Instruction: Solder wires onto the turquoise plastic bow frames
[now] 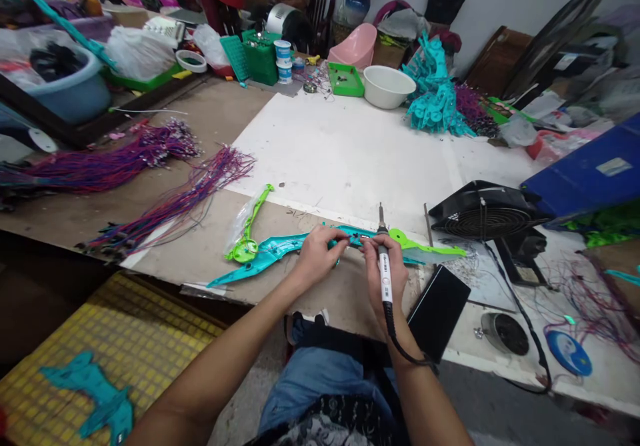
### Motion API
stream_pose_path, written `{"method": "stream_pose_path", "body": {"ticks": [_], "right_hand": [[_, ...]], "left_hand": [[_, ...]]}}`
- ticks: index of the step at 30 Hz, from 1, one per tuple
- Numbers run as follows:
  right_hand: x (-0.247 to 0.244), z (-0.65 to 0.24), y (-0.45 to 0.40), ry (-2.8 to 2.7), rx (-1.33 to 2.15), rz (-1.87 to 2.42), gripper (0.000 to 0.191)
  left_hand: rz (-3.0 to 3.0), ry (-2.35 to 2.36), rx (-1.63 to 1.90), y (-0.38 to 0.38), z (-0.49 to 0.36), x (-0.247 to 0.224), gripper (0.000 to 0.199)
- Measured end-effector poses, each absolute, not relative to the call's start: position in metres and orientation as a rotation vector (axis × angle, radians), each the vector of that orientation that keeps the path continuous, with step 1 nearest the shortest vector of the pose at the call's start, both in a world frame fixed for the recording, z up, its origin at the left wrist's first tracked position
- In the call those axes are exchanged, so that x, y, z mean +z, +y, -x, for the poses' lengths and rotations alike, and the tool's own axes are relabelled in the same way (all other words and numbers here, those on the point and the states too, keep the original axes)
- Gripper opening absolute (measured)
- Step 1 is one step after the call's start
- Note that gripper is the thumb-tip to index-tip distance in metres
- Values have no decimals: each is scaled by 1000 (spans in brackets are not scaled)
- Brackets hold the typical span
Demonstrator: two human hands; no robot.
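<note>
In the head view, the teal plastic part (275, 251) lies on the desk (350, 303), about the centre of the picture, below the middle. The left hand (316, 257) is at this part; whether its fingers are clamped, I cannot tell. The right hand (397, 269) is closed around the soldering iron (385, 274), its tip upward.

Near the centre of the frame, the long part (273, 249) is turquoise with lime-green end pieces (245, 251), and the soldering iron (385, 279) has a white handle with dark lettering. Wires (177, 213) at middle left mix purple, red and blue; the gridded panel (150, 326) at lower left is yellow.
</note>
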State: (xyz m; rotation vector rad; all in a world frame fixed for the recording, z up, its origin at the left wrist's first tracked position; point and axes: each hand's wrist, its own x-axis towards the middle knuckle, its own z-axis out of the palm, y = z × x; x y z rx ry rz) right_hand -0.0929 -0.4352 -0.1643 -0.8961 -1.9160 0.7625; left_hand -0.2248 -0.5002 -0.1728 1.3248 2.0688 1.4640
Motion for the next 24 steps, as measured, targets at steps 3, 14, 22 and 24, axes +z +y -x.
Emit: {"method": "stream_pose_path", "body": {"ticks": [3,14,22,24], "right_hand": [[-155,77,-426,-1967,522,909,15],[-161,18,-347,-2508,104,706,31],[-166,20,-338,-2592,156,667,30],[-166,19,-337,-2566,151,667,31]], "left_hand": [[-1116,2077,1535,-499,230,-172,13],[-741,1676,1764,-492,242,-174,20],[-564,1535,1759,-490,249,-167,28],[-533,1527,1740,-490,251,-165,30]]}}
